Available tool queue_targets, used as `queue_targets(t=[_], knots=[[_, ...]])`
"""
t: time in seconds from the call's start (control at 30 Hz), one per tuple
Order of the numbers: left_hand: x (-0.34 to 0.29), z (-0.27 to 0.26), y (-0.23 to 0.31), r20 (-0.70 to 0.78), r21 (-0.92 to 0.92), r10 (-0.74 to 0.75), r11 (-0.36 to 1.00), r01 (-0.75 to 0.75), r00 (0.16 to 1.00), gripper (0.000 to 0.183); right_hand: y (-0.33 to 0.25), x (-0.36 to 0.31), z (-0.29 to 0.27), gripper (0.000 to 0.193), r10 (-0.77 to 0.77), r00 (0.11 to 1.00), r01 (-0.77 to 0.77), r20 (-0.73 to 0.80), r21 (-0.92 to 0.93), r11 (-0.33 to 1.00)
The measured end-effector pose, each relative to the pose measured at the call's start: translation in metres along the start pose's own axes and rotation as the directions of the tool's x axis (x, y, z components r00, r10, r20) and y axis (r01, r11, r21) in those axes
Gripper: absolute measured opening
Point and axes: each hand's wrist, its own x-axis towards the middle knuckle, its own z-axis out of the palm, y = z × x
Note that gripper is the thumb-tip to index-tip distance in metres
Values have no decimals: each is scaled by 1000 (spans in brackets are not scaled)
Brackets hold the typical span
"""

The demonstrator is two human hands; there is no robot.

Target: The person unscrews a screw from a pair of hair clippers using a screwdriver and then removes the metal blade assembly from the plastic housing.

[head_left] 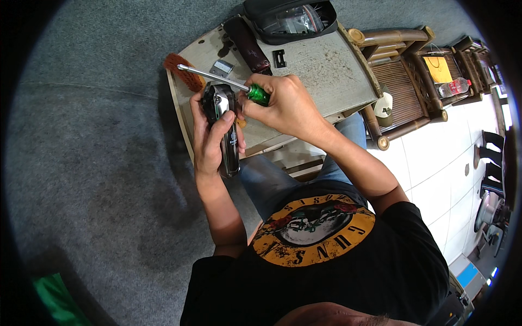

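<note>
My left hand [211,144] is wrapped round a black and silver hair clipper [231,149], thumb pressed on its side, above the table's near left edge. My right hand [285,106] grips the green handle of a screwdriver [217,77]; its metal shaft points up and to the left, over the clipper's head. The tip stands apart from the clipper. Behind them lie a brush with orange bristles [185,72], a small flat metal piece [222,68], a dark maroon clipper body [247,44] and a small black bracket-like part [279,58].
The pale wooden table [321,81] has dark crumbs scattered over its top. An open black case [296,22] with plastic bags in it stands at the far edge. To the right is a bamboo chair [399,87] with a cap [384,108], and further on a plastic bottle [454,87].
</note>
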Motion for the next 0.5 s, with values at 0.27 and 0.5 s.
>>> queue_targets(t=[0.27, 0.5], knots=[[4, 1, -2, 19, -37, 33, 999, -32, 999, 42, 3, 4, 4, 21, -16, 993, 0, -119, -131, 991], [5, -2, -3, 35, -78, 33, 996, -31, 999, 50, 13, 7, 6, 19, 36, 984, -34, -175, 16, 999]])
